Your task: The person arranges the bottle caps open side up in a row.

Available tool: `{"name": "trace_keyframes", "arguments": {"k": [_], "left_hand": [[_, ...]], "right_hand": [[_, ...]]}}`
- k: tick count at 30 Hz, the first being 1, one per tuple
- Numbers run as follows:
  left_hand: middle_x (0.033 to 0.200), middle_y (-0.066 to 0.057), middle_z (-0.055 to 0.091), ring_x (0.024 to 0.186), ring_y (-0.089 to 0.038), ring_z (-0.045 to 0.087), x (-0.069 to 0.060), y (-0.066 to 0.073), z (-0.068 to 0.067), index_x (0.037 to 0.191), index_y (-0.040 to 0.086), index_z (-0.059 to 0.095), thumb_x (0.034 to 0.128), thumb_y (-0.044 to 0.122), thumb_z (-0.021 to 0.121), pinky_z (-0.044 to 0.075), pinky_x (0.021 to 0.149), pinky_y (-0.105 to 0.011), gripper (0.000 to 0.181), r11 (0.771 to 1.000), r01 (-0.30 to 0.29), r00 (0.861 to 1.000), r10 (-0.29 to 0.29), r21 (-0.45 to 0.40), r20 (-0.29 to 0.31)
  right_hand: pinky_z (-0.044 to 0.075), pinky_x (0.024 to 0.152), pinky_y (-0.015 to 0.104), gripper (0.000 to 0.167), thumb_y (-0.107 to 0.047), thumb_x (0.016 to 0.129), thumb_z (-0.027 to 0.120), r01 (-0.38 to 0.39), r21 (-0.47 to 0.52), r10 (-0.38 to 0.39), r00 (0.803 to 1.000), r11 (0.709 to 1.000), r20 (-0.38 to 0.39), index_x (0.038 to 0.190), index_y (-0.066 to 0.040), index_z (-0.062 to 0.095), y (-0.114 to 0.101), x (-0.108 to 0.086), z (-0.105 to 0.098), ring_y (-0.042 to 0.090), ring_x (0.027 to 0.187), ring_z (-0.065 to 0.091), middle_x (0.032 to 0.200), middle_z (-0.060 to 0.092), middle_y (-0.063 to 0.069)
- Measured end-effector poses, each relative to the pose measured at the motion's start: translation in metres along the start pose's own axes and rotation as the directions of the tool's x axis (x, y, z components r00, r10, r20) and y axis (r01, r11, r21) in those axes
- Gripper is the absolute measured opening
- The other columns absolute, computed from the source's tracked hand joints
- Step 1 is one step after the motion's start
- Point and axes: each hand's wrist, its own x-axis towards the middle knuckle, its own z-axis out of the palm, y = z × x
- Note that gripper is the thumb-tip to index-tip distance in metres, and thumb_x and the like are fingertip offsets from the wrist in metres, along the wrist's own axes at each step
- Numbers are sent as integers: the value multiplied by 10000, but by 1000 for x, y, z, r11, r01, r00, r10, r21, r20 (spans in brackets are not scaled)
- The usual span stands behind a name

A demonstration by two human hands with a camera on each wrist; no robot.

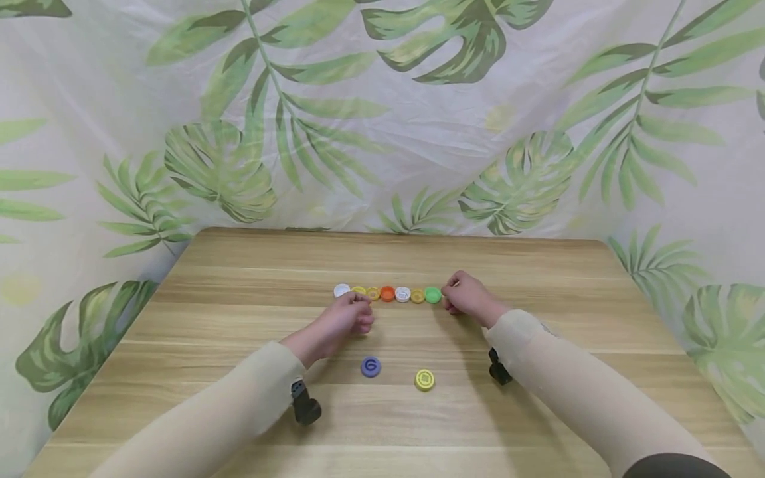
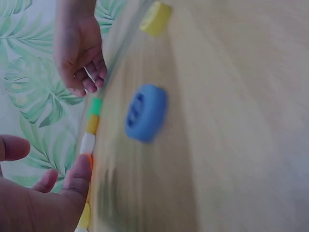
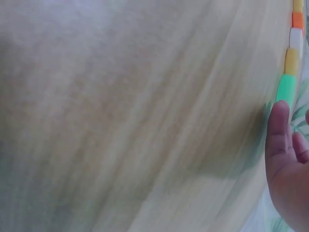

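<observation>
Several round, coin-like plastic discs form a straight row across the table, side by side: white (image 1: 342,291), yellow, amber, orange (image 1: 388,293), white (image 1: 403,294), amber (image 1: 417,295) and green (image 1: 433,295). My left hand (image 1: 339,323) is at the near side of the row's left part, partly covering the yellow and amber discs; whether it touches them I cannot tell. In the left wrist view its thumb and fingers are apart, pinching nothing. At the right end, my right hand (image 1: 470,297) has its thumb (image 3: 279,121) against the green disc's edge, fingers loosely bent.
Nearer me on the wooden table (image 1: 251,265) lie a blue disc (image 1: 370,366) with a curved mark and a yellow disc (image 1: 424,380), apart from the row. A leaf-patterned cloth (image 1: 418,146) hangs behind the table's far edge.
</observation>
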Motion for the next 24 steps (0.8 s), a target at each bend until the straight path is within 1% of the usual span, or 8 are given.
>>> {"name": "trace_keyframes", "arguments": {"k": [5, 9, 11, 13, 15, 18, 21, 24], "left_hand": [[1025, -174, 607, 857, -206, 617, -19, -8, -14, 1326, -94, 483, 1020, 45, 487, 582, 768, -318, 336, 985, 29, 999, -34, 173, 27], [940, -177, 628, 792, -219, 629, -32, -14, -19, 1239, -68, 525, 1011, 60, 511, 585, 684, -329, 261, 968, 29, 999, -35, 251, 20], [910, -174, 628, 760, -217, 628, -39, -18, -20, 1211, -62, 535, 1006, 62, 518, 586, 660, -330, 240, 965, 28, 999, -35, 262, 19], [913, -178, 630, 751, -216, 635, -44, -21, -20, 1195, -65, 540, 996, 51, 522, 591, 656, -332, 230, 965, 25, 999, -32, 261, 25], [920, -180, 634, 752, -209, 643, -50, -23, -19, 1197, -73, 541, 987, 36, 520, 596, 665, -335, 237, 966, 25, 999, -37, 259, 40], [961, -179, 637, 782, -203, 664, -55, -25, -15, 1216, -91, 542, 982, 19, 518, 604, 698, -339, 260, 967, 22, 997, -40, 252, 65], [1004, -173, 637, 818, -201, 679, -58, -27, -9, 1234, -96, 542, 991, 7, 516, 609, 733, -339, 265, 972, 42, 996, -58, 232, 62], [1061, -180, 631, 857, -204, 681, -57, -29, -2, 1258, -111, 537, 991, -6, 511, 607, 768, -336, 288, 980, 50, 998, -59, 194, 38]], "right_hand": [[524, 648, 255, 90, -76, 967, 524, 68, -140, -65, 998, 988, 24, 1004, -3, 561, -5, -9, 7, 176, 708, 614, 805, 670, 126], [551, 662, 269, 117, -92, 979, 566, 108, -189, -84, 987, 976, 134, 1006, 4, 625, -13, -16, 21, 175, 739, 627, 812, 668, 98], [577, 687, 286, 134, -96, 996, 577, 116, -188, -74, 974, 975, 215, 1036, 9, 650, -18, -22, 30, 169, 767, 630, 839, 665, 91], [594, 718, 304, 156, -92, 996, 585, 125, -178, -68, 953, 976, 295, 1075, 19, 661, -23, -28, 38, 174, 804, 645, 879, 673, 95], [596, 722, 304, 152, -79, 986, 594, 128, -164, -64, 935, 978, 350, 1080, 16, 668, -26, -31, 45, 171, 803, 645, 888, 673, 89], [596, 719, 303, 152, -59, 963, 611, 132, -146, -64, 916, 980, 396, 1083, 15, 669, -29, -34, 52, 165, 793, 653, 892, 682, 82], [597, 711, 306, 158, -45, 949, 627, 145, -141, -72, 901, 979, 427, 1088, 18, 670, -30, -36, 57, 161, 767, 663, 870, 696, 80], [589, 706, 292, 237, 3, 915, 655, 177, -134, -91, 868, 975, 488, 1149, 32, 677, -30, -38, 62, 159, 747, 662, 871, 705, 84]]}}
